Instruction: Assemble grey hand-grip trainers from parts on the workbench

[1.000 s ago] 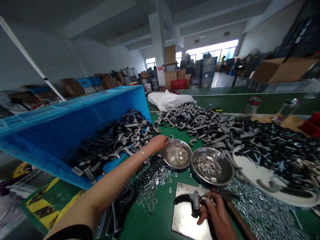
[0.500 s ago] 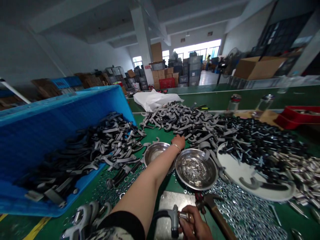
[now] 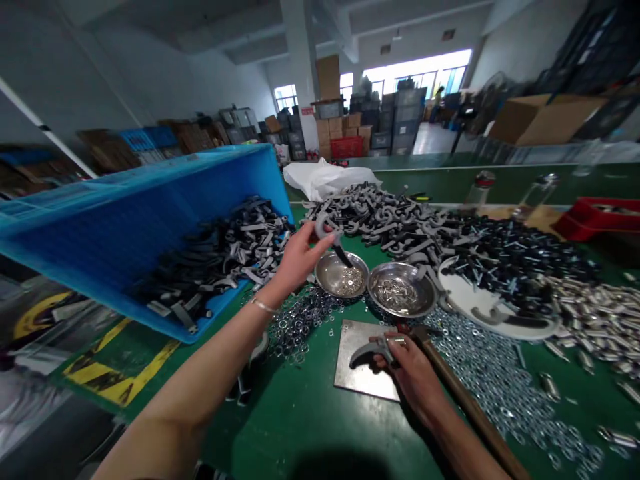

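Observation:
My left hand (image 3: 299, 257) is raised above the green table (image 3: 310, 413), pinching a grey hook-shaped part (image 3: 327, 230) over the left steel bowl (image 3: 341, 275) of small washers. My right hand (image 3: 407, 373) rests on a square metal plate (image 3: 360, 363) and grips another grey hook part (image 3: 373, 350) fitted with a metal pin. A wooden-handled hammer (image 3: 465, 400) lies just right of that hand. A second steel bowl (image 3: 403, 290) holds short metal pins. A big heap of grey hook parts (image 3: 385, 220) lies behind the bowls.
A tilted blue crate (image 3: 135, 220) full of assembled parts stands at the left. Loose washers (image 3: 500, 387) cover the table on the right, with black bolts (image 3: 520, 257) on a white plate (image 3: 500, 313), a red tray (image 3: 600, 217) and a white bag (image 3: 325, 180) behind.
My left hand reached to the heap of grey parts, then pulled back and lifted with one grey hook part in its fingers. The right hand kept its part on the plate.

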`<state>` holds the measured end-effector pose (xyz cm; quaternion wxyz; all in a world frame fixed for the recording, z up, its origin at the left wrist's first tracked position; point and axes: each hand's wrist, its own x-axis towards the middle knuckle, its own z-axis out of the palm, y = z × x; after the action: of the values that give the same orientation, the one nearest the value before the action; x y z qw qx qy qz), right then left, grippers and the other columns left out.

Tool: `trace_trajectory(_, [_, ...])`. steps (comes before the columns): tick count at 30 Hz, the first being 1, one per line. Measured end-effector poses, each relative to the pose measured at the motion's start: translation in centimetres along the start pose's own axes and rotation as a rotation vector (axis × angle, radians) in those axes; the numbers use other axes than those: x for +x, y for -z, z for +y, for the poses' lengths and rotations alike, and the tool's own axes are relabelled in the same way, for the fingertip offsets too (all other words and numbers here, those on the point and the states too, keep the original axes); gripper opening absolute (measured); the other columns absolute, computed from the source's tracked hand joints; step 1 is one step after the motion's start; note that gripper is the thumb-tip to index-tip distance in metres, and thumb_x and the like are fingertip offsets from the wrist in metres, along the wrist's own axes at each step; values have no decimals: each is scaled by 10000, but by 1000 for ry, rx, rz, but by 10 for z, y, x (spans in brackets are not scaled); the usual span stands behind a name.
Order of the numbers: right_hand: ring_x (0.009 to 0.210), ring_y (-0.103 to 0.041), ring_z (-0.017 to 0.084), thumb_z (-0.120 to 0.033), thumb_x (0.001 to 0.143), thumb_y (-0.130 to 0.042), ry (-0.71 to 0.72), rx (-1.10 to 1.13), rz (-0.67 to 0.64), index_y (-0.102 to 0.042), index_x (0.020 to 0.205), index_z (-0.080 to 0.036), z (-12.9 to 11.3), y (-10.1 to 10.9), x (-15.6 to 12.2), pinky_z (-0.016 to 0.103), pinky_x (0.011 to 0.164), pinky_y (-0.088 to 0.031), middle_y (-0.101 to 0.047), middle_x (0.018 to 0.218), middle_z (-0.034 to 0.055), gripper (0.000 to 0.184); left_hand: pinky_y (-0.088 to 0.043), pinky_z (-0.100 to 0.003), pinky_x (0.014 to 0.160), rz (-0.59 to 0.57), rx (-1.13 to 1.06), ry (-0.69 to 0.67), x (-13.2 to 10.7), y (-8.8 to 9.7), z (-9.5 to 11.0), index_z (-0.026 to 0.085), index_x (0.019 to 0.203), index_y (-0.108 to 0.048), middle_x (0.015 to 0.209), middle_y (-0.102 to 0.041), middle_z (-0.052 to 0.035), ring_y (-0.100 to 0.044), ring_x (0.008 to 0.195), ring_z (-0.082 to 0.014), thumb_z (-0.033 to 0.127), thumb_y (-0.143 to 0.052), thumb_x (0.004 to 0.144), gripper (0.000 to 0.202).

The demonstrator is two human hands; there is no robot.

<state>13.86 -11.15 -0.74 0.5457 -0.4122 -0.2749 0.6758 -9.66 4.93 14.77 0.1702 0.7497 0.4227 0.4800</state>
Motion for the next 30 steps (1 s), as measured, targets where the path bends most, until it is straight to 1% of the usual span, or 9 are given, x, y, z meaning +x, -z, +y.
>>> trace_trajectory(3, [770, -675, 137, -388, 811, -788, -252, 96, -104, -697, 1008, -157, -3, -11, -17, 225, 710, -554, -737, 933, 66, 317, -532, -326, 858, 35, -279, 172, -75, 22, 25, 198, 1115, -485, 964, -689, -54, -679, 863, -156, 417, -504, 991, 252])
trace_trajectory(6, [753, -658, 129, -432, 825, -764, -375, -1, -235, -724, 934, -152, -7, -25, -33, 225, 726, -539, -718, 888, 53, 303, -522, -272, 627, -148, -458, 487, -152, 5, 41, 197, 1107, -463, 802, -664, -12, -646, 622, -134, 499, -431, 1002, 321])
trace_trajectory(8, [696, -629, 133, -528, 854, -693, -342, -218, -270, -713, 881, -160, -10, -34, -41, 238, 678, -517, -701, 830, 39, 369, -467, -244, 534, -243, -484, 623, -191, -15, 48, 191, 1085, -487, 726, -638, 7, -594, 533, -122, 536, -408, 998, 365])
trace_trajectory(10, [681, -607, 155, -591, 868, -625, -160, -559, -230, -682, 825, -180, -13, -42, -46, 255, 648, -488, -679, 773, 25, 418, -423, -235, 490, -272, -505, 688, -216, -30, 53, 191, 1085, -504, 672, -614, 19, -548, 483, -116, 561, -362, 1001, 405])
trace_trajectory(13, [772, -643, 222, -571, 902, -546, 205, -981, -151, -625, 835, -228, -13, -49, -51, 308, 724, -485, -695, 808, 38, 358, -391, -232, 454, -305, -538, 751, -228, -39, 57, 201, 1117, -503, 619, -586, 33, -520, 443, -123, 589, -330, 995, 442])
trace_trajectory(15, [820, -678, 260, -532, 929, -487, 302, -1105, -145, -601, 919, -252, -11, -50, -54, 340, 755, -488, -722, 870, 60, 302, -387, -233, 440, -342, -540, 787, -228, -37, 60, 207, 1126, -498, 597, -570, 37, -523, 433, -132, 596, -328, 989, 446])
trace_trajectory(22, [736, -702, 271, -474, 963, -415, 317, -1292, -231, -541, 959, -261, -9, -50, -59, 327, 649, -467, -713, 821, 59, 248, -325, -215, 370, -437, -522, 819, -227, -36, 68, 221, 1123, -491, 539, -487, 63, -466, 373, -128, 622, -286, 985, 470])
trace_trajectory(25, [725, -691, 249, -461, 968, -418, 351, -1244, -263, -538, 964, -261, -11, -51, -60, 317, 661, -469, -703, 824, 52, 233, -324, -221, 365, -456, -472, 786, -226, -40, 71, 216, 1144, -472, 533, -487, 65, -472, 371, -141, 637, -275, 983, 493])
trace_trajectory(30, [679, -644, 216, -469, 983, -404, 345, -1110, -179, -539, 916, -262, -7, -49, -64, 301, 643, -469, -669, 765, 28, 256, -423, -260, 442, -479, -318, 688, -225, -43, 70, 190, 1217, -453, 543, -528, 44, -538, 427, -169, 569, -235, 1011, 484])
